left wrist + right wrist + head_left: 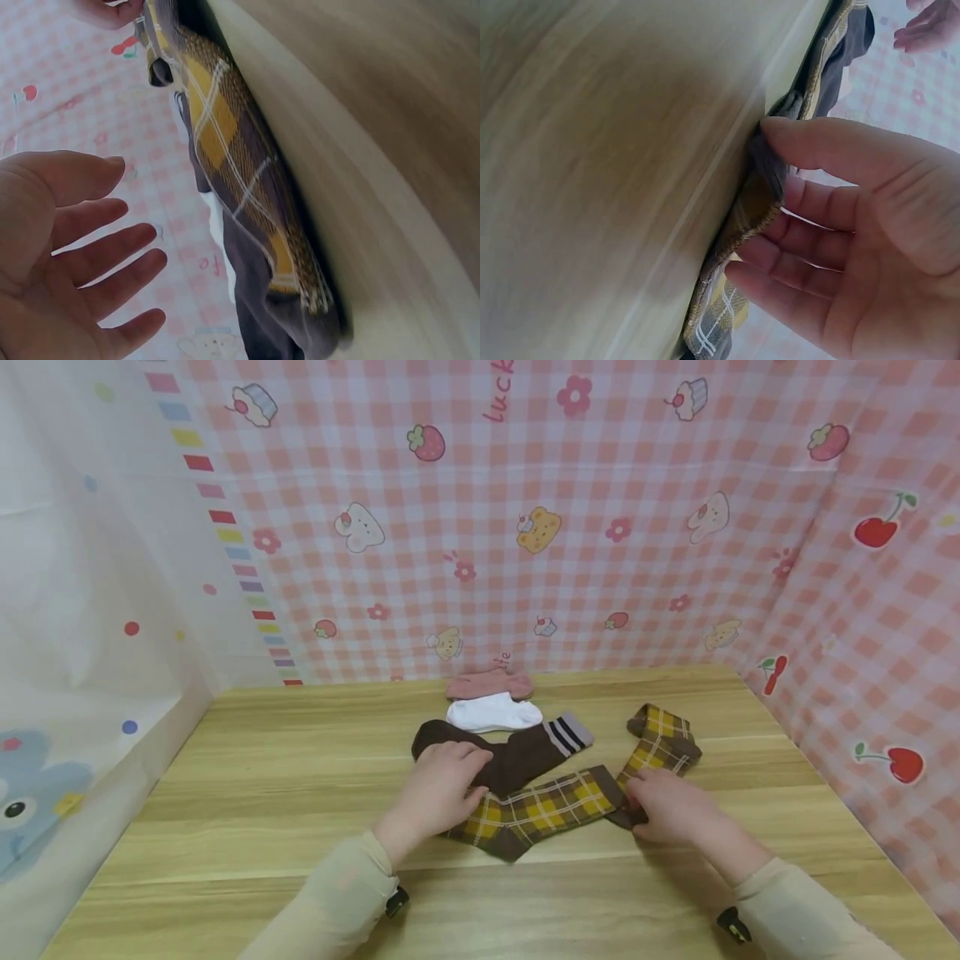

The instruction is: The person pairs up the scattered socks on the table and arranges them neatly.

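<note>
My right hand (671, 806) pinches the lower dark end of a yellow-and-brown plaid sock (658, 745) between thumb and fingers, as the right wrist view shows. That sock runs away from me and its far end is folded over. Its mate, a second plaid sock (555, 806), lies flat to the left, its cuff right beside the right fingertips. Above that one's toe end hovers my left hand (442, 785), hiding part of it. In the left wrist view the left fingers (124, 277) are spread and hold nothing. A dark brown sock (528, 756) with a striped grey cuff lies just behind.
Farther back on the wooden table (300, 760) lie a white ankle sock (495, 713) and a pink sock (487, 683), one behind the other. A pink checked cloth (480, 585) hangs along the table's back edge, with more cloth at both sides.
</note>
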Available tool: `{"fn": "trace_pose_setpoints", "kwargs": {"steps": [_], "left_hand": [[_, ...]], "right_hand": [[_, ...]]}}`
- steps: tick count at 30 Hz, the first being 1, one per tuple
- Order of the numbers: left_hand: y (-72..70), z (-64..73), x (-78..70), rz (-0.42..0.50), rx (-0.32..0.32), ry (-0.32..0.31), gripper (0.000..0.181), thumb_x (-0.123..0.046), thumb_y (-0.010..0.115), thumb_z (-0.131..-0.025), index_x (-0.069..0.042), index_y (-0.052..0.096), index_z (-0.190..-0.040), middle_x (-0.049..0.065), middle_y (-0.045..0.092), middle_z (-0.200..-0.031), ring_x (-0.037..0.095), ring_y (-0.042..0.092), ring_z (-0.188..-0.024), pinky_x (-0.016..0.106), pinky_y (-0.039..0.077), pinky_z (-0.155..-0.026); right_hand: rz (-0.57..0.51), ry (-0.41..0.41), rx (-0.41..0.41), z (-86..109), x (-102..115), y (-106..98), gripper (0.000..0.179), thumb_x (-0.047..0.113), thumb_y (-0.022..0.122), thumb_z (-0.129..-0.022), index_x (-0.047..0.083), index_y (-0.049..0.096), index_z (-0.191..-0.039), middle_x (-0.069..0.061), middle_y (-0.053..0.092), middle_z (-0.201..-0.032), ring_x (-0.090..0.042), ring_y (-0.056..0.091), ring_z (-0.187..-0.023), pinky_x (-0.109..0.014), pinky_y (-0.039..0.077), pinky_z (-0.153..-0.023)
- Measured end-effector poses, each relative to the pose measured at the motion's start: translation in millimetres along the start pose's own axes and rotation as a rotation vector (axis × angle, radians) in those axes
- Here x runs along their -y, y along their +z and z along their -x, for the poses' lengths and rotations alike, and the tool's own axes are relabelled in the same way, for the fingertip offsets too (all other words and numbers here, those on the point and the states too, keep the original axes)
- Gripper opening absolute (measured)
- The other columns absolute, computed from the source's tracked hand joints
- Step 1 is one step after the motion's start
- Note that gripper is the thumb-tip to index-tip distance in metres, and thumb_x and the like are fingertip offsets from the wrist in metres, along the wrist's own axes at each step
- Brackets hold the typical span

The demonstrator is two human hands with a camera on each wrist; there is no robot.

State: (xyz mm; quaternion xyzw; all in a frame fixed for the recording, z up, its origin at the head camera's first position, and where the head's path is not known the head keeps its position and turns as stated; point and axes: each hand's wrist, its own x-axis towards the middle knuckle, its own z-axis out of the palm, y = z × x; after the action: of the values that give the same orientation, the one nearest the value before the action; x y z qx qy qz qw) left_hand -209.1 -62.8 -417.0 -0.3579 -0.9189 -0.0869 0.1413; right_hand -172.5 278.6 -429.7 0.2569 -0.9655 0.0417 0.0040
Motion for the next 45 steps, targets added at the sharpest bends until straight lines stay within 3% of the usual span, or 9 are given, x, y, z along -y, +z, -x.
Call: {"fn": "trace_pose_setpoints", "kwargs": {"steps": [7, 16, 23, 28, 36, 41, 45], "left_hand": [[1.6, -6.5, -12.3, -0.039, -0.013, 0.018, 0.041, -0.027, 0.077, -0.085, -0.01, 0.067, -0.12, 0.007, 0.066, -0.116, 0.027, 0.061, -0.109, 0.048, 0.044, -0.096], [1.1, -15.9, -22.6, -0.032, -0.005, 0.035, 0.041, -0.027, 0.076, -0.087, -0.012, 0.067, -0.123, 0.005, 0.066, -0.117, 0.025, 0.061, -0.109, 0.045, 0.044, -0.097], [5.8, -20.5, -25.7, -0.023, 0.001, 0.03, 0.04, -0.027, 0.075, -0.088, -0.012, 0.066, -0.124, 0.004, 0.066, -0.119, 0.024, 0.061, -0.111, 0.045, 0.044, -0.099], [9.9, -23.3, -27.3, -0.009, 0.006, 0.032, 0.041, -0.027, 0.074, -0.088, -0.013, 0.066, -0.125, 0.004, 0.066, -0.12, 0.023, 0.06, -0.114, 0.045, 0.044, -0.098], [10.9, -27.1, -32.5, 0.005, 0.009, 0.043, 0.038, -0.026, 0.074, -0.088, -0.012, 0.066, -0.124, 0.004, 0.066, -0.119, 0.023, 0.06, -0.112, 0.045, 0.045, -0.096], [9.7, -27.2, -33.6, 0.006, 0.013, 0.043, 0.039, -0.027, 0.073, -0.089, -0.012, 0.066, -0.124, 0.004, 0.066, -0.119, 0.024, 0.06, -0.113, 0.045, 0.046, -0.095], [8.0, -27.2, -32.9, 0.01, 0.01, 0.032, 0.038, -0.027, 0.073, -0.089, -0.012, 0.066, -0.124, 0.005, 0.067, -0.119, 0.024, 0.061, -0.112, 0.045, 0.046, -0.095]], "right_hand": [[0.02, 0.02, -0.026, 4.8, -6.8, -0.4, 0.03, 0.004, 0.081, -0.063, 0.014, 0.057, -0.078, 0.003, 0.053, -0.078, -0.023, 0.057, -0.074, -0.041, 0.051, -0.068], [0.028, 0.084, -0.04, 5.7, -22.5, 1.1, 0.024, -0.002, 0.074, -0.068, 0.013, 0.06, -0.08, 0.002, 0.061, -0.078, -0.023, 0.062, -0.072, -0.043, 0.052, -0.065], [-0.088, 0.073, -0.057, 13.5, -37.5, -7.0, 0.028, -0.006, 0.073, -0.075, 0.014, 0.053, -0.078, 0.005, 0.056, -0.074, -0.016, 0.057, -0.069, -0.041, 0.048, -0.062], [-0.21, 0.09, -0.038, 21.4, -50.6, -17.4, 0.021, -0.005, 0.072, -0.082, 0.009, 0.056, -0.087, 0.003, 0.057, -0.077, -0.014, 0.053, -0.069, -0.037, 0.047, -0.06], [-0.375, 0.155, -0.082, 34.3, -71.5, -36.9, 0.014, -0.003, 0.066, -0.089, -0.002, 0.055, -0.096, -0.002, 0.058, -0.082, -0.015, 0.053, -0.073, -0.032, 0.045, -0.06], [-0.42, 0.189, -0.151, 37.4, -79.6, -43.7, 0.012, -0.005, 0.063, -0.092, -0.003, 0.055, -0.101, -0.008, 0.063, -0.091, -0.02, 0.061, -0.083, -0.033, 0.049, -0.063], [-0.373, 0.171, -0.286, 32.7, -77.1, -56.1, 0.012, -0.006, 0.061, -0.093, 0.0, 0.057, -0.103, -0.009, 0.064, -0.091, -0.023, 0.063, -0.082, -0.034, 0.049, -0.062]]}}
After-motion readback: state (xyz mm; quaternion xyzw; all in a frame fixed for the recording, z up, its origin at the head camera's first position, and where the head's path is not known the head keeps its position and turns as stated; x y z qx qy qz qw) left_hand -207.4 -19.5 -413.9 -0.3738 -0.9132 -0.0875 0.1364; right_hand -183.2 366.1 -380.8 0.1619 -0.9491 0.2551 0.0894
